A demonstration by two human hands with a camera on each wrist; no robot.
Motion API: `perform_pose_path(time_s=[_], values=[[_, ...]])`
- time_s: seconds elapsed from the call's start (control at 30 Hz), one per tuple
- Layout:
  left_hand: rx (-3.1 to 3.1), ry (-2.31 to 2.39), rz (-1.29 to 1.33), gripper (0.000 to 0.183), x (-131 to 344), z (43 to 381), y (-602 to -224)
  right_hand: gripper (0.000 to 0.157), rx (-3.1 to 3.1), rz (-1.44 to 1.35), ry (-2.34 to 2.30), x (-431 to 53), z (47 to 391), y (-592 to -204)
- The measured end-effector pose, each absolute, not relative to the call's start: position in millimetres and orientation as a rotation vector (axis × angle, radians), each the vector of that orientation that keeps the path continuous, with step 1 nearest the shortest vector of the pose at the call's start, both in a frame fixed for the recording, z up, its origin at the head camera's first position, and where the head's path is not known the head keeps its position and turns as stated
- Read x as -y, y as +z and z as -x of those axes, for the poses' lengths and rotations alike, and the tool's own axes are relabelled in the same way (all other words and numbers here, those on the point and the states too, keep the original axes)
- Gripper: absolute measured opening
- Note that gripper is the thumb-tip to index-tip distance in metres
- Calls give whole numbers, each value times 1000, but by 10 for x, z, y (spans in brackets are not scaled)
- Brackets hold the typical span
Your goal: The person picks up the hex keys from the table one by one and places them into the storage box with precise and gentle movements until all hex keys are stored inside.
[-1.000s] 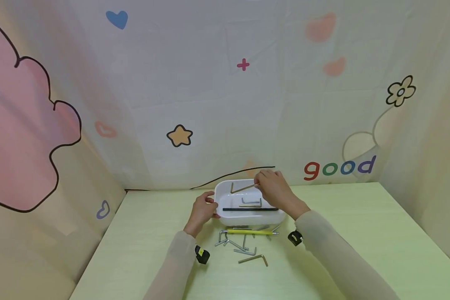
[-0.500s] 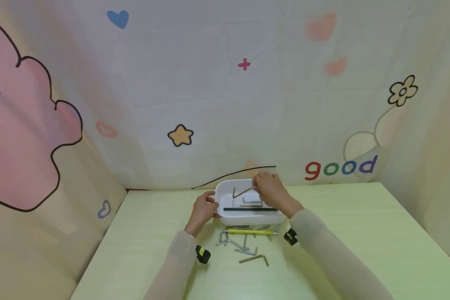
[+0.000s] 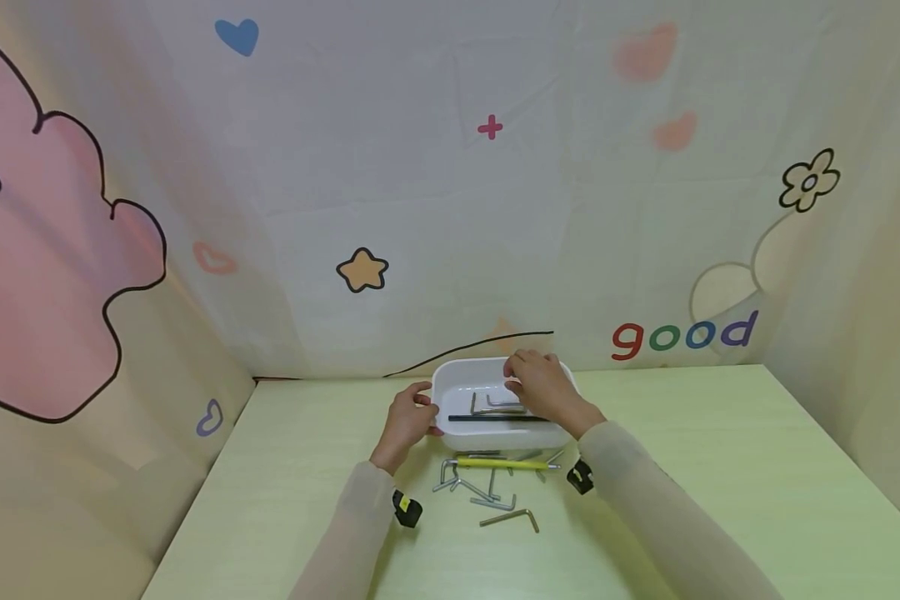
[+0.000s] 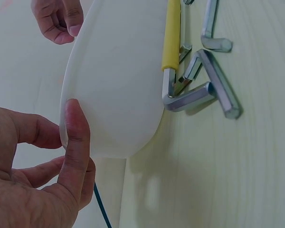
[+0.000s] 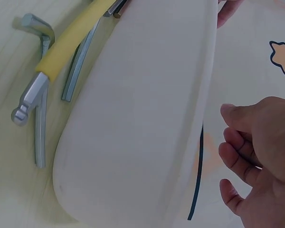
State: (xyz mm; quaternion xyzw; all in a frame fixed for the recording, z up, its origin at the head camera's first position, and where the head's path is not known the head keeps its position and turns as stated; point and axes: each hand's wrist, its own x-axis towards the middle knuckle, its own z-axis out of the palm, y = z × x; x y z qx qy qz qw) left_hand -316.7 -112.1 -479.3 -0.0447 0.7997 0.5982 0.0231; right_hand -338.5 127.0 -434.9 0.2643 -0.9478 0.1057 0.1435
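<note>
My left hand (image 3: pixel 403 423) pinches the left rim of a white plastic box (image 3: pixel 506 440), thumb outside on the wall (image 4: pixel 118 85) in the left wrist view. Over the box's right half is my right hand (image 3: pixel 546 387); in the right wrist view this hand (image 5: pixel 266 147) has loosely bent fingers with nothing between them. Inside the box lie a brass-coloured hex key (image 3: pixel 473 403), a silver hex key (image 3: pixel 488 401) and a straight black rod (image 3: pixel 480 418). The right hand hides part of the box's inside.
In front of the box, a hex key with a yellow sleeve (image 3: pixel 502 463) lies across several silver hex keys (image 3: pixel 474 489). Nearer still is a brass-coloured hex key (image 3: pixel 506 517). A printed curtain (image 3: pixel 450 200) hangs behind the table (image 3: pixel 690 483).
The right hand has lowered the brass-coloured hex key into the box and let go of it. My left hand keeps its grip on the rim.
</note>
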Motion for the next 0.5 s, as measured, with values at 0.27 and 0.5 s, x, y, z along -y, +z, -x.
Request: perform_pose_path(time_s=[0.27, 0.5], values=[[-2475, 1859, 132, 50, 1111, 3175, -4795, 15, 2746, -753, 291, -1308, 3350, -4318], [-2486, 1836, 150, 51, 1113, 3156, -4787, 20, 2742, -761, 330, -1335, 3291, -4311]])
